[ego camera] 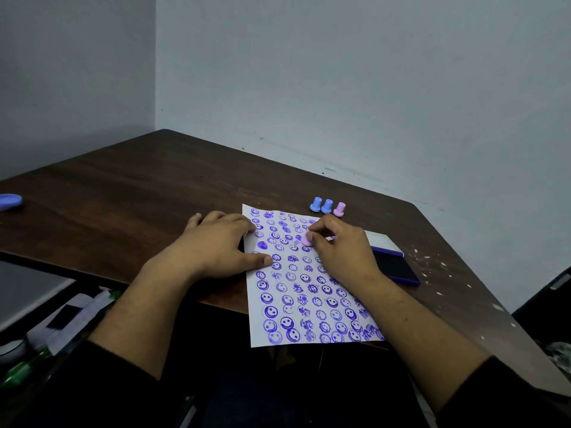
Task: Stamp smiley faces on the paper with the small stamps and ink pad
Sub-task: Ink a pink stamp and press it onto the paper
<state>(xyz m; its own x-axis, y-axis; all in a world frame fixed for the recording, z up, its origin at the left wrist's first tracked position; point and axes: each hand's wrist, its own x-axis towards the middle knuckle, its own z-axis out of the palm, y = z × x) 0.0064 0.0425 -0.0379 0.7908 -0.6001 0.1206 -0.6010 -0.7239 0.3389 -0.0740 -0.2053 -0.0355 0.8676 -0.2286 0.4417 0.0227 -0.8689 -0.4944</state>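
A white paper [309, 304] lies on the dark wooden table [139, 193], covered with several rows of purple smiley prints. My right hand [343, 248] pinches a small pink stamp [307, 240] that stands on the paper's upper part. My left hand [216, 245] lies flat with fingers spread, pressing the paper's left edge. The open purple ink pad [395, 267] sits just right of the paper, partly hidden by my right wrist. Two blue stamps [321, 205] and one pink stamp [339, 209] stand beyond the paper's top edge.
A blue round lid [10, 201] rests at the table's far left edge. White flecks [432, 264] dot the table's right side. Papers and green items [61, 329] lie below the table at the left. Grey walls close the corner behind.
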